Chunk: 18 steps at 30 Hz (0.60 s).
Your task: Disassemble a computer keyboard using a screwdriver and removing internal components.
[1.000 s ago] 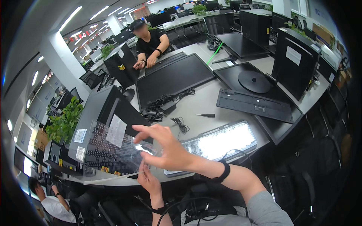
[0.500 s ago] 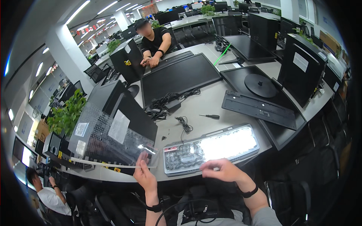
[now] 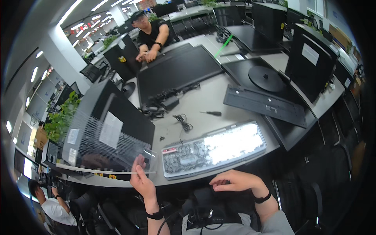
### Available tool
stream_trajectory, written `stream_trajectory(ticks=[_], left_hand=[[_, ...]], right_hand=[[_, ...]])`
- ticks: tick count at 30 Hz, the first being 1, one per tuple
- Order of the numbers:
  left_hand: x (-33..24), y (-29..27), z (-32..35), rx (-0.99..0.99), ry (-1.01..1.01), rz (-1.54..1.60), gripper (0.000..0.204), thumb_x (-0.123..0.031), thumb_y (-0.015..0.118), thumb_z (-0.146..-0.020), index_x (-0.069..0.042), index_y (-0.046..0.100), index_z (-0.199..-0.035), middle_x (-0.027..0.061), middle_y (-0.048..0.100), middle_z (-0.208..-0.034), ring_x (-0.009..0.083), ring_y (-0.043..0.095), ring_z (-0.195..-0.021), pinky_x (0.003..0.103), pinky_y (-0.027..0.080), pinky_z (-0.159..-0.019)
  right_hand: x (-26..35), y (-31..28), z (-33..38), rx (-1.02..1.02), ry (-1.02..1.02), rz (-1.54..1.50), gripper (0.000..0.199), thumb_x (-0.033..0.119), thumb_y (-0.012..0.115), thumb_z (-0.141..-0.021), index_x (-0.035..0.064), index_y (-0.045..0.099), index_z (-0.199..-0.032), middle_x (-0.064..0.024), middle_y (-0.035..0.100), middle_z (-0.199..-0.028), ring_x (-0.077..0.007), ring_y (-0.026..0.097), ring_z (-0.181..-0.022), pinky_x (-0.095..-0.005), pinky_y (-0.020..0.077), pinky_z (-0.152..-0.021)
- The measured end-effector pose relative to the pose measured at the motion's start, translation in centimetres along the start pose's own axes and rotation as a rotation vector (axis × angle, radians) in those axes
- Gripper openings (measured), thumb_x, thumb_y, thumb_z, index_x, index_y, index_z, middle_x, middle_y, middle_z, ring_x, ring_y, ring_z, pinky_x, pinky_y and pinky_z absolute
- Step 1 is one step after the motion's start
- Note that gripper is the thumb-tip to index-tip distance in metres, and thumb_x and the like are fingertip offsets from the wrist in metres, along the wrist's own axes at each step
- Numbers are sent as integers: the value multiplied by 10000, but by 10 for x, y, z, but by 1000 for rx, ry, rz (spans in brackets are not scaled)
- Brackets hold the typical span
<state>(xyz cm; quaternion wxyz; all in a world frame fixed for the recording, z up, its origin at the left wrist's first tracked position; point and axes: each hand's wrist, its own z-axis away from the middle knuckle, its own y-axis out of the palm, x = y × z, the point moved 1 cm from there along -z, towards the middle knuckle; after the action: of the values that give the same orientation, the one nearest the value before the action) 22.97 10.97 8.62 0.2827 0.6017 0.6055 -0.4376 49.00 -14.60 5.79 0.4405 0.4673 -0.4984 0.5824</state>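
My left hand (image 3: 141, 181) is raised at the near table edge, pinching the lower edge of a large clear plastic sheet (image 3: 105, 147). The sheet hangs in front of the black computer tower (image 3: 117, 117). My right hand (image 3: 235, 182) sits low below the table edge, fingers curled together, nothing visible in it. Just beyond it lies an opened keyboard (image 3: 213, 150) with a shiny, reflective inner layer. The keyboard's black cover (image 3: 264, 105) lies further back on the right.
A small screwdriver (image 3: 211, 113) and a loose cable (image 3: 182, 123) lie on the grey table (image 3: 207, 98). Two flat monitors (image 3: 176, 72) (image 3: 266, 78) lie face down behind. One person (image 3: 150, 35) sits across the table, another (image 3: 51, 203) at lower left.
My right hand has let go of the clear sheet and dropped from above the table to below its edge. My left hand keeps the sheet, now held further left.
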Motion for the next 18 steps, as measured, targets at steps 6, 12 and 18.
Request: stream_trajectory(ticks=[6, 12, 18], left_hand=[[13, -2, 1, -19, 71, -7, 459, -233, 421, -1247, 85, 600, -1525, 234, 702, -1501, 320, 691, -1377, 464, 545, -1176], [24, 1, 2, -122, 198, -155, 466, -210, 365, -1255, 111, 542, -1544, 282, 677, -1513, 367, 681, -1395, 466, 537, -1182], [25, -4, 1, -137, 157, -167, 487, -222, 333, -1263, 113, 533, -1554, 265, 640, -1561, 351, 638, -1444, 441, 501, -1226]], right_hand=[[18, -3, 22, -237, -176, 52, 290, 171, 800, -1053, -20, 771, -1270, -136, 815, -1106, -264, 802, -993, -365, 629, -885], [25, -17, 46, -733, -172, 306, 176, -25, 844, -914, -12, 817, -1087, -127, 817, -1029, -283, 776, -935, -380, 606, -859], [5, -41, 45, -1070, 69, 810, 333, 50, 863, -897, -7, 766, -1210, -164, 744, -1296, -387, 696, -1196, -466, 556, -1026]])
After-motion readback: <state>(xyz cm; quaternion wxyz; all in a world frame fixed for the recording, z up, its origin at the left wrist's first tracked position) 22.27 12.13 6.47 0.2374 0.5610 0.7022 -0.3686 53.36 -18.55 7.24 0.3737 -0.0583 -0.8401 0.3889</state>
